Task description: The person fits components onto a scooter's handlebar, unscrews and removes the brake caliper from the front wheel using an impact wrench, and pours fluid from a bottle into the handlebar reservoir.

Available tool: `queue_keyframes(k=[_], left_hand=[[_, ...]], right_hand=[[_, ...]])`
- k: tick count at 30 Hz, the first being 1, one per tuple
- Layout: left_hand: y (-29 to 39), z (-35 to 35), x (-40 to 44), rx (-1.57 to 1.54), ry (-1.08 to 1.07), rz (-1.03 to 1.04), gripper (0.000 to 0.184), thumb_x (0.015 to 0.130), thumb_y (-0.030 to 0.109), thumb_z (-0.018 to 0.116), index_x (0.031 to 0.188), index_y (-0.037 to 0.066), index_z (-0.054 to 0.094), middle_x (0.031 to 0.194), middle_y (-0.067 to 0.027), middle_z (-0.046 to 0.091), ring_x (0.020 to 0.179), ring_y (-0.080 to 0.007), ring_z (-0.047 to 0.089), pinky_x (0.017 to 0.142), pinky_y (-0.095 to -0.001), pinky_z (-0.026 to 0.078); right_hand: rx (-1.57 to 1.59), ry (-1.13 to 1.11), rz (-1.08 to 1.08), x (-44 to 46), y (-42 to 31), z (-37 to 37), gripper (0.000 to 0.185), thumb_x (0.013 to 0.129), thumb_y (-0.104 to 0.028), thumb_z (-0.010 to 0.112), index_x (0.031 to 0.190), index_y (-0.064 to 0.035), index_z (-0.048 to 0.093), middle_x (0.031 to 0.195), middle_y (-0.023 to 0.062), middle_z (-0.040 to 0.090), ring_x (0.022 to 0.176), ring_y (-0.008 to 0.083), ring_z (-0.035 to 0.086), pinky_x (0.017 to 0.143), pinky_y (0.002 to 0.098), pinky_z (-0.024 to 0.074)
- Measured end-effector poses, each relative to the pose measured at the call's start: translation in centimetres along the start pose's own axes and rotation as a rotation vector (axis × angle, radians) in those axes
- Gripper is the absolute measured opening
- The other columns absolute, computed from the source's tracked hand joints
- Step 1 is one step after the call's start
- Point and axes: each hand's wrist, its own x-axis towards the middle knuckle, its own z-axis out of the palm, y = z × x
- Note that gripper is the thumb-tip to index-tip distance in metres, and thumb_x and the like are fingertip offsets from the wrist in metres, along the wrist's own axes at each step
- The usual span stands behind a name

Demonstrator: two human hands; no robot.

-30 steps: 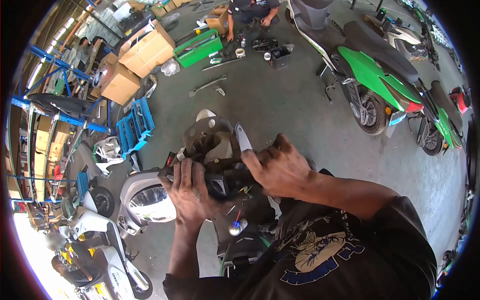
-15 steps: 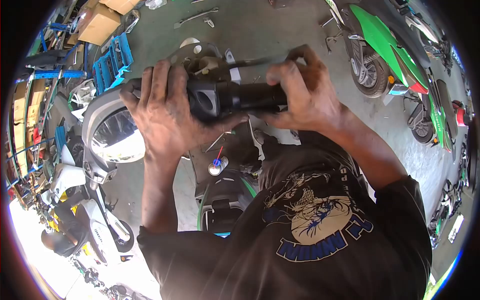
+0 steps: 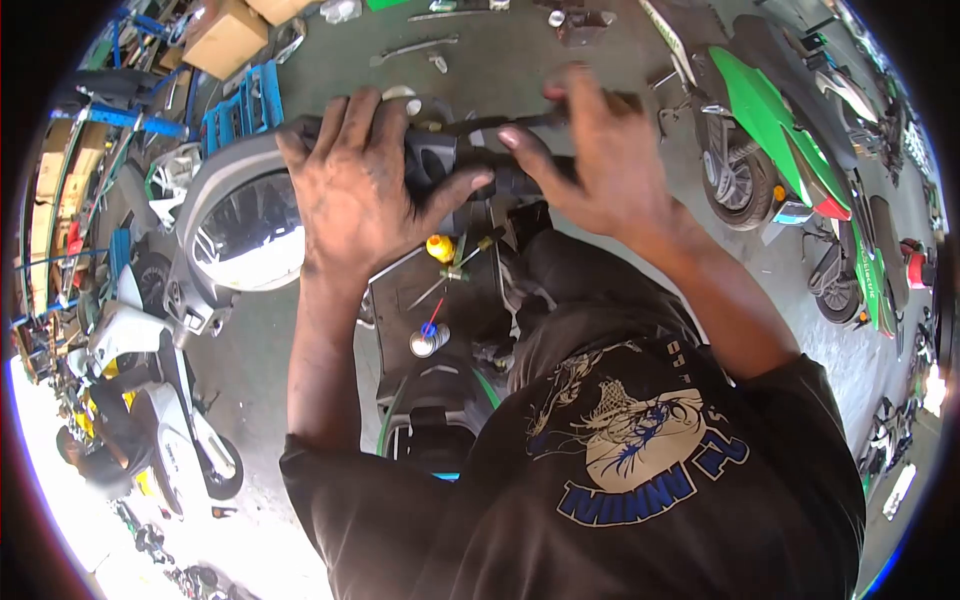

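A scooter's dark handlebar cover (image 3: pixel 235 160) with a rounded, glossy display (image 3: pixel 250 235) fills the upper left. My left hand (image 3: pixel 355 195) grips the cover, its fingers bent over the upper edge and its thumb stretched along the switch housing (image 3: pixel 435 160). My right hand (image 3: pixel 615 165), slightly blurred, is over the outer end of the black handlebar grip (image 3: pixel 515 182). Its thumb and forefinger are spread apart; whether the palm touches the grip is hidden. A dark brake lever (image 3: pixel 520 122) runs beyond the grip.
Below the handlebar, a spray can (image 3: pixel 428 345) with a red straw and a yellow-topped container (image 3: pixel 440 248) stand near the footboard. A green scooter (image 3: pixel 770 110) is parked at right. A blue crate (image 3: pixel 243 108), cardboard boxes (image 3: pixel 225 40) and a wrench (image 3: pixel 420 46) are at the back.
My right hand has loosened from around the grip, its thumb and forefinger now spread. My left hand stays on the cover. The view has shifted, bringing the yellow-topped container into sight.
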Motion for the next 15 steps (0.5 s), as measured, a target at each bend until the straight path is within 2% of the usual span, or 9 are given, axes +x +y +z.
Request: queue_keyframes(k=[2, 3, 4, 6, 8, 10, 12, 13, 15], left_hand=[[-0.2, 0.3, -0.4, -0.009, 0.028, 0.028, 0.080, 0.074, 0.072, 0.062, 0.109, 0.000, 0.061, 0.120, -0.0213, 0.058, 0.112, -0.0376, 0.054, 0.096, -0.0557, 0.032], [-0.4, 0.6, -0.6, 0.022, 0.053, 0.041, 0.081, 0.072, 0.075, 0.062, 0.110, 0.003, 0.062, 0.118, -0.0167, 0.058, 0.110, -0.0336, 0.054, 0.094, -0.0573, 0.032], [-0.5, 0.9, -0.6, 0.048, 0.078, 0.061, 0.083, 0.070, 0.077, 0.061, 0.112, 0.006, 0.063, 0.116, -0.0122, 0.059, 0.108, -0.0297, 0.055, 0.092, -0.0589, 0.033], [-0.6, 0.9, -0.8, 0.007, 0.060, 0.051, 0.081, 0.071, 0.074, 0.063, 0.112, 0.005, 0.062, 0.117, -0.0151, 0.058, 0.111, -0.0333, 0.054, 0.095, -0.0627, 0.031], [-0.7, 0.5, -0.8, -0.035, -0.019, 0.038, 0.078, 0.073, 0.065, 0.065, 0.112, -0.003, 0.058, 0.119, -0.0256, 0.056, 0.112, -0.0426, 0.051, 0.098, -0.0562, 0.031], [-0.8, 0.8, -0.6, 0.001, 0.023, 0.058, 0.078, 0.074, 0.064, 0.065, 0.110, -0.005, 0.057, 0.118, -0.0261, 0.055, 0.111, -0.0435, 0.050, 0.097, -0.0569, 0.031], [-0.7, 0.5, -0.4, -0.007, -0.013, 0.061, 0.076, 0.077, 0.064, 0.062, 0.108, -0.006, 0.056, 0.117, -0.0264, 0.054, 0.111, -0.0438, 0.050, 0.096, -0.0577, 0.031], [-0.8, 0.6, -0.4, -0.003, -0.012, 0.050, 0.076, 0.078, 0.064, 0.060, 0.107, -0.006, 0.056, 0.116, -0.0262, 0.054, 0.111, -0.0436, 0.050, 0.095, -0.0584, 0.031], [-0.9, 0.6, -0.2, 0.002, -0.019, 0.034, 0.074, 0.081, 0.065, 0.057, 0.106, -0.005, 0.055, 0.114, -0.0254, 0.054, 0.110, -0.0431, 0.050, 0.093, -0.0606, 0.032]], right_hand=[[-0.086, -0.300, 0.222, 1.0, -0.4, 0.6, 0.072, 0.091, -0.064, 0.050, 0.112, 0.0045, 0.049, 0.088, 0.0238, 0.068, 0.079, 0.0354, 0.070, 0.079, 0.0506, 0.0502], [-0.056, -0.333, 0.208, 1.0, -0.4, 1.0, 0.073, 0.092, -0.060, 0.051, 0.117, 0.0085, 0.045, 0.070, 0.0242, 0.065, 0.069, 0.0398, 0.068, 0.073, 0.0479, 0.0522], [-0.089, -0.294, 0.229, 1.1, -0.6, 0.7, 0.073, 0.092, -0.060, 0.051, 0.117, 0.0085, 0.045, 0.070, 0.0242, 0.065, 0.069, 0.0398, 0.068, 0.073, 0.0479, 0.0522], [-0.085, -0.356, 0.202, 1.3, -1.0, -0.3, 0.074, 0.092, -0.060, 0.050, 0.116, 0.0100, 0.045, 0.063, 0.0207, 0.063, 0.063, 0.0382, 0.067, 0.075, 0.0503, 0.0514], [-0.131, -0.269, 0.150, 0.7, -1.4, -0.8, 0.073, 0.092, -0.058, 0.051, 0.117, 0.0105, 0.045, 0.058, 0.0172, 0.061, 0.058, 0.0371, 0.066, 0.074, 0.0521, 0.0504], [-0.120, -0.261, 0.215, 0.0, -0.9, -0.3, 0.071, 0.092, -0.056, 0.052, 0.118, 0.0097, 0.045, 0.063, 0.0172, 0.062, 0.064, 0.0347, 0.068, 0.075, 0.0511, 0.0499], [-0.125, 0.084, -0.005, -0.3, -0.6, 0.7, 0.071, 0.091, -0.056, 0.052, 0.120, 0.0093, 0.045, 0.072, 0.0197, 0.064, 0.072, 0.0355, 0.068, 0.075, 0.0514, 0.0490], [-0.098, -0.014, 0.101, 0.1, -0.5, 0.5, 0.070, 0.092, -0.055, 0.051, 0.120, 0.0086, 0.046, 0.082, 0.0227, 0.066, 0.082, 0.0377, 0.069, 0.079, 0.0552, 0.0479], [-0.130, -0.092, 0.184, 1.1, -0.9, 0.9, 0.069, 0.093, -0.055, 0.051, 0.119, 0.0087, 0.046, 0.083, 0.0244, 0.066, 0.083, 0.0392, 0.069, 0.081, 0.0568, 0.0475]])
